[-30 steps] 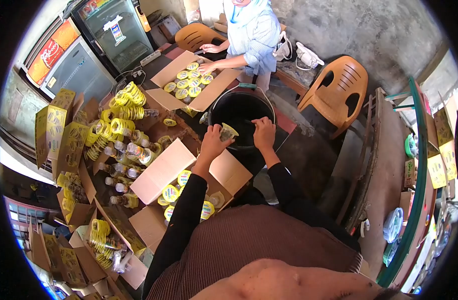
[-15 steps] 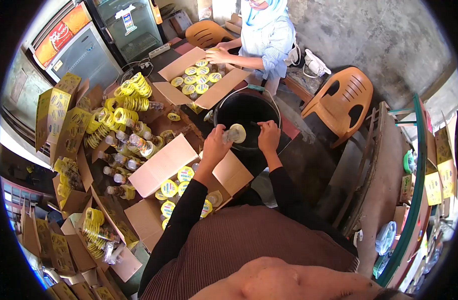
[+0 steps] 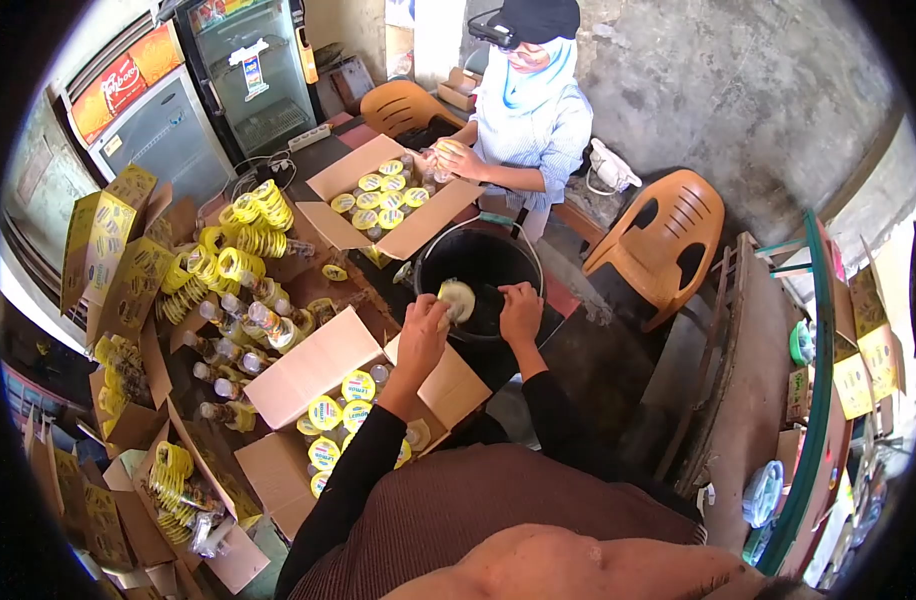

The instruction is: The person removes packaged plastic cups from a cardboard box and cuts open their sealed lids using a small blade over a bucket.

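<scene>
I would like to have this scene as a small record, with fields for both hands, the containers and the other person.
left hand: holds a cup over the bucket
right hand: at the bucket's near right side; grip unclear
bucket: black, handle raised
near box: open, holds yellow-lidded cups
far box: open, also holds such cups
co-worker: hands by the far box

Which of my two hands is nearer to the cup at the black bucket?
Left. Your left hand holds the cup; your right hand is apart from it, to its right, near the bucket's rim.
</scene>
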`<state>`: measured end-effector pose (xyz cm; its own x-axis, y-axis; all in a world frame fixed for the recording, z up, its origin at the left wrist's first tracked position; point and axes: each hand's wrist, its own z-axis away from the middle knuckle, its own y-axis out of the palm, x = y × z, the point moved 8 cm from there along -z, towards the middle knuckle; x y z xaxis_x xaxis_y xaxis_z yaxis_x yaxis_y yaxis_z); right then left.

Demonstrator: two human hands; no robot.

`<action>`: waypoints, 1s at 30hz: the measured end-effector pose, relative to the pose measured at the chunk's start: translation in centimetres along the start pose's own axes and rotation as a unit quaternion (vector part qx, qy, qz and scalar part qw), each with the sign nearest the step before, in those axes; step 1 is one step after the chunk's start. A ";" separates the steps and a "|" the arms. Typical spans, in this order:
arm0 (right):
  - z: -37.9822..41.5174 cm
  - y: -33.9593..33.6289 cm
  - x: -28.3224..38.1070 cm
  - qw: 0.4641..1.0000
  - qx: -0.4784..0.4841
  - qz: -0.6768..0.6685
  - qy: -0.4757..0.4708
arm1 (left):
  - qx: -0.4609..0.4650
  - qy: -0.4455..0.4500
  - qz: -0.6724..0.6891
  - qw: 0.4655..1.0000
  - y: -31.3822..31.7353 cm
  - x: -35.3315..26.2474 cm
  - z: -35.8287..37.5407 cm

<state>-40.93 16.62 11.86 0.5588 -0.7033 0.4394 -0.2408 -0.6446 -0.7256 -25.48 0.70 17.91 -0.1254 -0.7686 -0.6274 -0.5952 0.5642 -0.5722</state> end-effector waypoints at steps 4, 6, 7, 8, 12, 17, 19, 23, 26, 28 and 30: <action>0.1 0.0 0.0 1.000 0.000 -0.004 0.004 | -0.035 -0.008 0.038 0.999 0.1 -0.2 0.8; 0.0 0.0 0.0 1.000 -0.007 -0.006 0.002 | -0.001 -0.010 0.038 0.999 0.6 0.0 1.2; 0.1 -0.1 0.0 1.000 -0.012 -0.008 0.000 | 0.033 -0.015 0.036 0.999 1.3 0.2 1.7; 0.4 -0.2 0.0 1.000 -0.011 -0.007 -0.001 | 0.033 -0.016 0.038 0.999 1.5 0.1 2.2; 0.0 -0.1 -0.1 1.000 -0.020 -0.008 0.006 | -0.004 0.003 0.047 0.999 0.6 -0.2 1.9; 0.0 -0.2 -0.1 1.000 -0.026 -0.008 0.008 | -0.053 0.030 0.044 0.997 -0.4 -0.6 1.9; 0.1 0.3 -0.4 1.000 0.006 -0.008 0.022 | 0.020 0.002 0.029 0.999 0.7 0.5 2.1; 0.0 0.4 -0.5 1.000 0.006 -0.004 0.016 | -0.049 -0.010 0.039 0.998 -0.6 0.0 2.1; 0.5 0.1 -0.5 1.000 -0.008 -0.024 -0.001 | -0.054 0.003 0.040 0.998 -0.6 0.1 2.1; 0.1 0.0 -0.5 0.999 -0.030 -0.044 -0.007 | -0.052 -0.014 0.033 0.998 -1.4 -0.8 1.6; 0.0 0.1 -0.5 0.998 -0.022 -0.059 0.001 | -0.007 -0.048 0.034 0.998 -1.0 -0.2 1.4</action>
<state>-41.26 16.94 11.60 0.5829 -0.6233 0.5213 -0.2092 -0.7350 -0.6449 -23.73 0.65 17.87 -0.0906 -0.6955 -0.7128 -0.5983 0.6102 -0.5193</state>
